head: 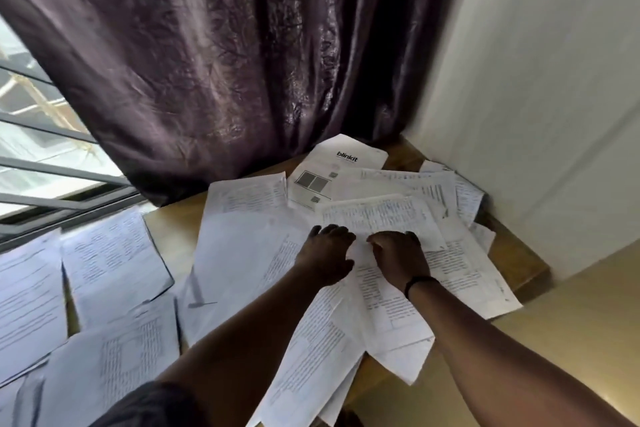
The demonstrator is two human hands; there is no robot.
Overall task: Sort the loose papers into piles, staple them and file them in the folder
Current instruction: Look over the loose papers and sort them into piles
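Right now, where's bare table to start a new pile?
Bare table shows between the left sheets and the loose heap, below the curtain. Another strip runs along the wall. The middle, under both hands, is crowded.

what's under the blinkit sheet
The blinkit sheet lies on the wooden table, its near edge overlapped by other papers. Whatever is directly beneath it is covered.

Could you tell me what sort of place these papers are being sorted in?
Probably a room in a home, not an office: a wooden table is pushed into a corner by a barred window with a heavy purple curtain, and a Blinkit delivery slip lies among the loose papers.
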